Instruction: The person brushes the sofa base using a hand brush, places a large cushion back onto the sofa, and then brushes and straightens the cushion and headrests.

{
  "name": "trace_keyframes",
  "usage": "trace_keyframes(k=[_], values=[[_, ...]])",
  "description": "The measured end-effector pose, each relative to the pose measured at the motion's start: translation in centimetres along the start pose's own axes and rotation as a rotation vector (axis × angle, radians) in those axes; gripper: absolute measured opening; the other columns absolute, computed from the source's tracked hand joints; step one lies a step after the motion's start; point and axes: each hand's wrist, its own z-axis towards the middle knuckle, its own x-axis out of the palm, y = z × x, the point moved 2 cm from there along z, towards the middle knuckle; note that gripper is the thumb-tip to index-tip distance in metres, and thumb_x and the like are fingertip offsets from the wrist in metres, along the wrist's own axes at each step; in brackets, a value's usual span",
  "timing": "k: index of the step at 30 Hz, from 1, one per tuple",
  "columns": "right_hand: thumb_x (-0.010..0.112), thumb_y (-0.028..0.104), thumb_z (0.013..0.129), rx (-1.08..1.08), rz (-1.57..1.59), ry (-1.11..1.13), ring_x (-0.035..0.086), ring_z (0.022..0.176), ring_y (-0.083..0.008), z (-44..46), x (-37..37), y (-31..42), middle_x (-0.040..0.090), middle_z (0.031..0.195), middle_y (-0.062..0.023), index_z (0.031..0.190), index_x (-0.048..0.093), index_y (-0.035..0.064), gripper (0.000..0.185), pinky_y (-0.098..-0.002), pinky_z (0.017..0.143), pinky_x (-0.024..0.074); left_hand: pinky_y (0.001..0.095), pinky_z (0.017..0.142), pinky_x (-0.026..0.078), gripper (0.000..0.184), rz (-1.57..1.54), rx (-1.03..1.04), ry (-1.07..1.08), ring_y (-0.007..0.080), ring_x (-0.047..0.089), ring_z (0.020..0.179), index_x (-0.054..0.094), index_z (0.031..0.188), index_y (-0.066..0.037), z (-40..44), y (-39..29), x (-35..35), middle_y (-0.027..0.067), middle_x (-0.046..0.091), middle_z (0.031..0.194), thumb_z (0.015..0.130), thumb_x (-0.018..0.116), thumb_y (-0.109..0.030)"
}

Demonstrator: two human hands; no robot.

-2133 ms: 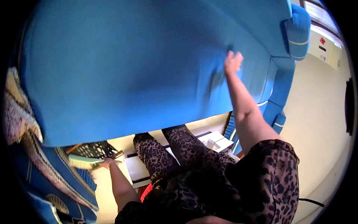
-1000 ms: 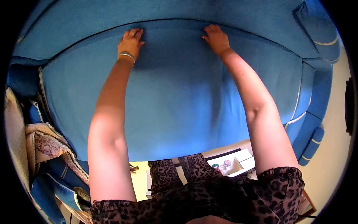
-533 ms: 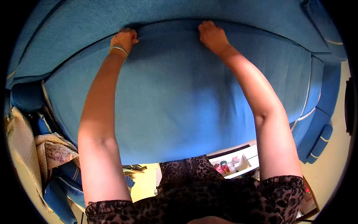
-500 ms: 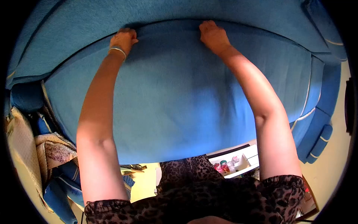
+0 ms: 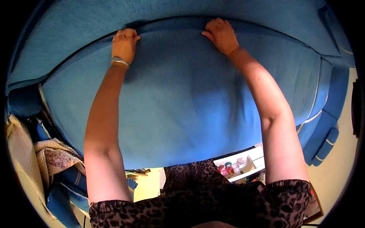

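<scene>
A wide blue sofa cushion (image 5: pixel 171 102) fills the middle of the head view, its cloth smooth with a few faint creases. At its far edge, along the seam below the blue backrest (image 5: pixel 182 8), both hands are at work. My left hand (image 5: pixel 124 43), a bangle on its wrist, curls its fingers over that edge on the left. Farther right, my right hand (image 5: pixel 222 36) bends over the same edge, its thumb lying on the cushion top. Fingertips of both hands are hidden in the seam.
Crumpled quilted cloth (image 5: pixel 57 159) and blue cushions (image 5: pixel 62 201) lie at the lower left. A white drawer (image 5: pixel 249 163) with small jars (image 5: pixel 229 168) stands at the near right. A blue armrest (image 5: pixel 336 95) borders the right side.
My right hand has turned and shifted slightly, its thumb now showing apart from the fingers. My left hand has straightened a little at the wrist. Both stay at the cushion's far edge.
</scene>
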Motion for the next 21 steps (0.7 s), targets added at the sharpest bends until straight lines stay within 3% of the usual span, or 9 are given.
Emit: trace_keyframes(k=[4, 7, 11, 14, 17, 19, 21], values=[[0.062, 0.037, 0.081, -0.053, -0.026, -0.105, 0.053, 0.097, -0.0264, 0.3, 0.3, -0.7, 0.058, 0.094, -0.0065, 0.089, 0.058, 0.0105, 0.028, -0.0431, 0.09, 0.0409, 0.0415, 0.08, 0.042, 0.015, -0.071, 0.037, -0.041, 0.0264, 0.054, 0.089, 0.055, 0.09, -0.008, 0.2, 0.8, -0.3, 0.0077, 0.059, 0.092, 0.083, 0.063, -0.019], [0.059, 0.045, 0.082, 0.062, 0.021, -0.184, 0.054, 0.1, -0.0277, 1.3, 1.3, -0.4, 0.06, 0.097, -0.0094, 0.09, 0.059, 0.0094, 0.037, -0.0449, 0.093, 0.0394, 0.041, 0.081, 0.043, 0.017, -0.009, 0.007, -0.039, 0.0268, 0.055, 0.087, 0.057, 0.094, -0.007, 0.7, 0.2, 0.6, 0.008, 0.06, 0.09, 0.083, 0.063, -0.02], [0.048, 0.062, 0.082, 0.257, 0.014, -0.003, 0.055, 0.104, -0.0304, 1.9, 2.2, -0.6, 0.06, 0.104, -0.0136, 0.099, 0.061, 0.0073, 0.059, -0.0466, 0.098, 0.0367, 0.0398, 0.089, 0.043, 0.035, 0.046, -0.007, -0.058, 0.0274, 0.058, 0.098, 0.059, 0.109, -0.007, 1.6, 0.8, 1.2, 0.0087, 0.063, 0.102, 0.089, 0.055, -0.036], [0.037, 0.071, 0.082, 0.31, -0.063, 0.172, 0.054, 0.109, -0.0324, 3.0, 2.8, -0.6, 0.059, 0.111, -0.0166, 0.109, 0.061, 0.0069, 0.074, -0.047, 0.101, 0.0347, 0.0422, 0.099, 0.039, 0.066, 0.15, -0.247, 0.454, 0.0276, 0.052, 0.115, 0.055, 0.124, -0.009, 2.9, 0.7, 1.4, 0.01, 0.057, 0.123, 0.087, 0.041, -0.061], [0.031, 0.072, 0.083, 0.349, -0.042, 0.228, 0.054, 0.111, -0.0332, 3.8, 3.5, -0.8, 0.059, 0.113, -0.0187, 0.113, 0.061, 0.0081, 0.076, -0.0468, 0.101, 0.035, 0.0455, 0.103, 0.034, 0.088, 0.038, -0.429, 0.668, 0.0301, 0.045, 0.123, 0.053, 0.127, -0.009, 5.1, 1.0, 2.0, 0.0133, 0.05, 0.131, 0.078, 0.031, -0.078], [0.03, 0.068, 0.086, 0.337, 0.006, 0.227, 0.057, 0.106, -0.0327, 4.0, 4.1, -1.0, 0.062, 0.106, -0.0195, 0.106, 0.064, 0.0091, 0.072, -0.0463, 0.098, 0.0382, 0.0464, 0.106, 0.031, 0.093, -0.038, -0.442, 0.674, 0.033, 0.043, 0.125, 0.051, 0.129, -0.009, 5.6, 1.3, 2.4, 0.0164, 0.05, 0.131, 0.074, 0.031, -0.082], [0.03, 0.07, 0.085, 0.47, 0.1, 0.378, 0.055, 0.111, -0.0328, 4.4, 4.8, -1.6, 0.061, 0.111, -0.0207, 0.114, 0.062, 0.0105, 0.073, -0.0461, 0.101, 0.0365, 0.0468, 0.107, 0.028, 0.095, -0.081, -0.478, 0.702, 0.035, 0.04, 0.127, 0.048, 0.131, -0.009, 5.1, 1.3, 2.5, 0.0181, 0.048, 0.132, 0.073, 0.031, -0.082]])
